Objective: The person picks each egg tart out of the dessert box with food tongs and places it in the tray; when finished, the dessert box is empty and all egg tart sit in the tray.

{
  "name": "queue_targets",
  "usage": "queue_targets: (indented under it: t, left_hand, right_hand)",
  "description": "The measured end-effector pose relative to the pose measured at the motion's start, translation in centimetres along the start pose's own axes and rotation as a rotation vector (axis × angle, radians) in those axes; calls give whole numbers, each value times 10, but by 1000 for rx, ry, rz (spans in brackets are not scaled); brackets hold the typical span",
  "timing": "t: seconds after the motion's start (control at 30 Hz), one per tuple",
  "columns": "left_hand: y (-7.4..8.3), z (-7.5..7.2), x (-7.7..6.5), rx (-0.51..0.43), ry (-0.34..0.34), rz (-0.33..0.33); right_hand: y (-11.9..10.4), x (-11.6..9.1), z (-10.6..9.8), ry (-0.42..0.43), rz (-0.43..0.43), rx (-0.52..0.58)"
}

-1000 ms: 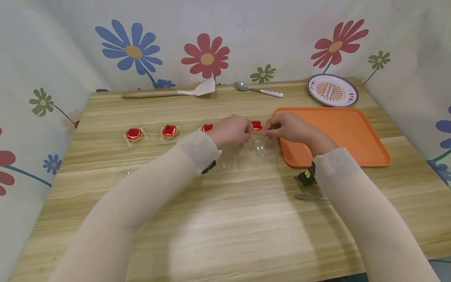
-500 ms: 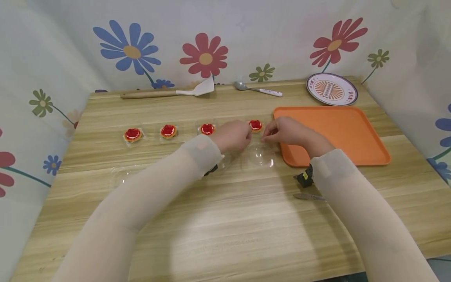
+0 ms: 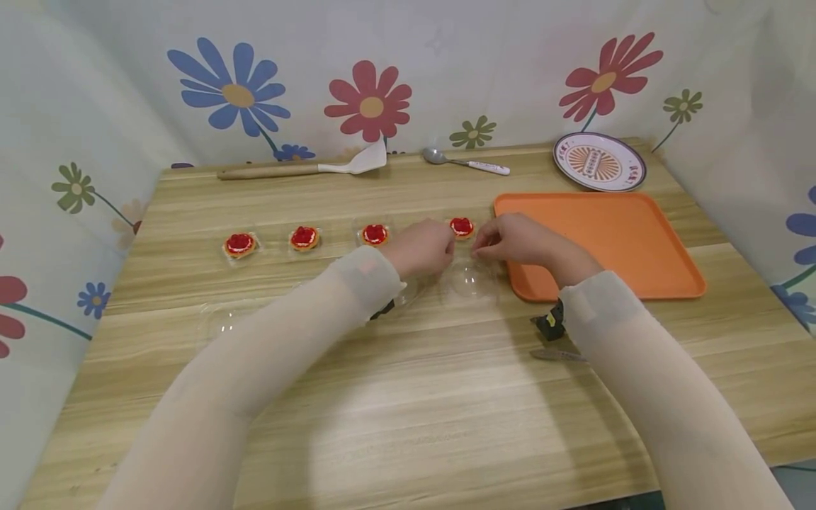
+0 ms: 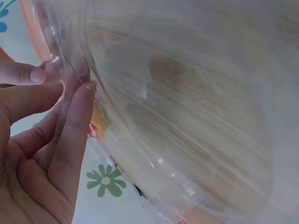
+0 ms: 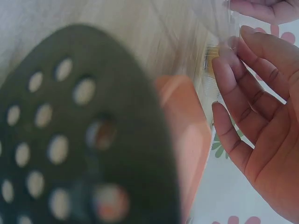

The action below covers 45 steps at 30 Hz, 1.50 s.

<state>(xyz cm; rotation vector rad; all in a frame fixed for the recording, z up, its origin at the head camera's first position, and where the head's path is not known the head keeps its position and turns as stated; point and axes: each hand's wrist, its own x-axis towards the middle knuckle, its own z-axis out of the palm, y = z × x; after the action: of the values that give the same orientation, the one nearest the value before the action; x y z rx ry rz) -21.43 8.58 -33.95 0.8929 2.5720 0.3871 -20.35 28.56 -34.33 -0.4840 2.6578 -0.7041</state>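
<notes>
My left hand [image 3: 422, 248] and right hand [image 3: 519, 239] are at opposite sides of a clear plastic clamshell box [image 3: 472, 282]. Behind its lid, between the hands, shows a small tart [image 3: 462, 227] with red topping and a white ring. In the left wrist view, fingertips of my left hand pinch the thin rim of the clear lid [image 4: 187, 116]. The right wrist view has the thumb and forefinger of my right hand [image 5: 266, 102] pinching the lid's corner, other fingers spread loosely. Part of the tart is hidden there by fingers and plastic.
Three more tarts, the nearest a red-topped tart [image 3: 375, 234], stand leftward in clear boxes. An orange tray [image 3: 612, 244] lies right, with a plate [image 3: 599, 163] behind. A spatula [image 3: 299, 168] and spoon [image 3: 468, 161] lie at the back. A knife-like utensil [image 3: 557, 355] lies near my right forearm.
The clear lid has shifted slightly towards me. My left hand has moved a little to the right and down, uncovering the third tart; my right hand has drifted slightly left.
</notes>
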Motion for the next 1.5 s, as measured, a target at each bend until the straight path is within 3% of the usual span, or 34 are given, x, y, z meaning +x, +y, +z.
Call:
queue_targets:
  t: [0.17, 0.33, 0.5, 0.67, 0.8, 0.97, 1.27, 1.4, 1.5]
  left_hand:
    - [-1, -2, -1, 23, 26, -13]
    - [1, -17, -15, 2, 106, -53]
    - [1, -49, -52, -5, 183, -28]
    - [-19, -75, -95, -55, 252, -57]
    - [-48, -89, -126, -161, 309, -90]
    - [-95, -89, -164, -274, 358, -149]
    - [-192, -83, -224, -338, 342, -329]
    - [-233, -75, -240, -410, 301, -403]
    - [-253, -69, -246, -403, 255, -447]
  right_hand:
    - [-2, -1, 2, 23, -8, 4]
    - [-7, -9, -2, 63, -19, -62]
    - [-14, -33, -7, 106, -32, -172]
    - [-22, -63, -9, 135, -61, -296]
    - [-24, -88, -10, 110, -54, -304]
    - [-16, -122, -1, 70, 6, -299]
    - [4, -163, 24, 88, 31, -338]
    - [14, -173, 32, 83, 58, -360]
    - [21, -178, 37, 78, 66, -379]
